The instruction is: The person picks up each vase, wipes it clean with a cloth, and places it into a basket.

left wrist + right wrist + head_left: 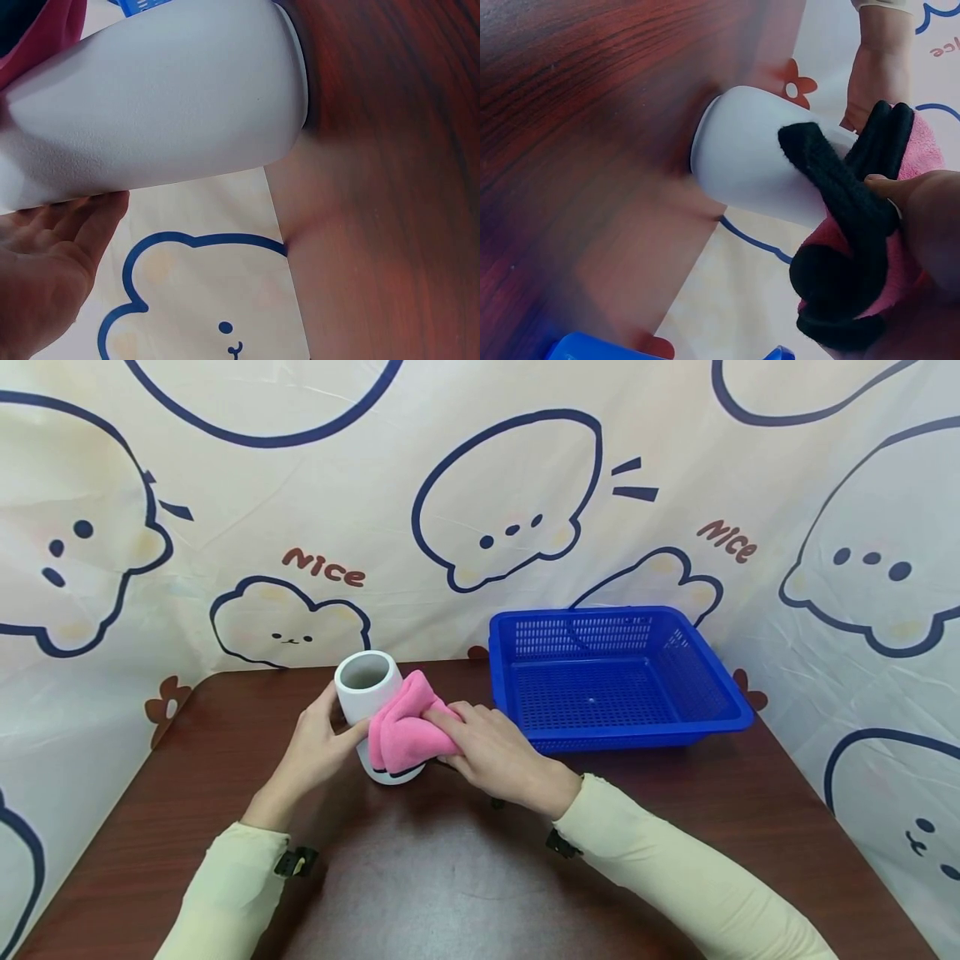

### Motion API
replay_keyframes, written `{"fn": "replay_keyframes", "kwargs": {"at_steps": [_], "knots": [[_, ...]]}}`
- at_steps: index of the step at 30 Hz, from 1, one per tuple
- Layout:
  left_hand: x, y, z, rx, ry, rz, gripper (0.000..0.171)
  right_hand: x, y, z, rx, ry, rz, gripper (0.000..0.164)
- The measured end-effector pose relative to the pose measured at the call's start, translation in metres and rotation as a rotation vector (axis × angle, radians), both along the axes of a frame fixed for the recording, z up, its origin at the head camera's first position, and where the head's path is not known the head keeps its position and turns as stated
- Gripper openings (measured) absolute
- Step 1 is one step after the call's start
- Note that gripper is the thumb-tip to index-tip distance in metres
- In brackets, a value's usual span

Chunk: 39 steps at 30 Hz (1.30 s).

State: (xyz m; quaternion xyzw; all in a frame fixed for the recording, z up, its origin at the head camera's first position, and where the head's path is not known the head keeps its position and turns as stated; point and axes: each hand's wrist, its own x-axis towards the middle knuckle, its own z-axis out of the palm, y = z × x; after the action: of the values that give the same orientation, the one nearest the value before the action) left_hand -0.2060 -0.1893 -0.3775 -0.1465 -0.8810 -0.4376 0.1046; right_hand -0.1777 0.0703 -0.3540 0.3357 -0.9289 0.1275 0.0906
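Observation:
A white, open-topped vase (365,695) stands upright on the brown table, its smooth side filling much of the left wrist view. My left hand (311,750) grips it from the left, thumb at the front and fingers round the back. With my right hand (498,753) I hold a folded pink cloth (412,731) against the vase's right side. Black edging and a dark underside of the cloth (855,217) show in the right wrist view. Part of the vase is hidden behind the cloth.
To the right, a blue plastic basket (600,737) with perforated walls stands near the table's back edge. A cream curtain (420,618) printed with cartoon figures surrounds the brown table (450,877) at the back and sides.

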Motion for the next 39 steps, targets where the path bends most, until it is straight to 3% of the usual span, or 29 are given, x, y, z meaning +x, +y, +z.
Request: {"fn": "replay_keyframes", "kwargs": {"at_steps": [25, 39], "knots": [[0.000, 0.000, -0.001, 0.010, 0.012, 0.002, 0.069, 0.001, 0.001, -0.016, 0.039, -0.039, -0.004, 0.051], [0.000, 0.001, 0.000, 0.011, 0.018, 0.004, 0.069, 0.003, 0.001, -0.025, 0.056, -0.004, 0.017, 0.046]]}}
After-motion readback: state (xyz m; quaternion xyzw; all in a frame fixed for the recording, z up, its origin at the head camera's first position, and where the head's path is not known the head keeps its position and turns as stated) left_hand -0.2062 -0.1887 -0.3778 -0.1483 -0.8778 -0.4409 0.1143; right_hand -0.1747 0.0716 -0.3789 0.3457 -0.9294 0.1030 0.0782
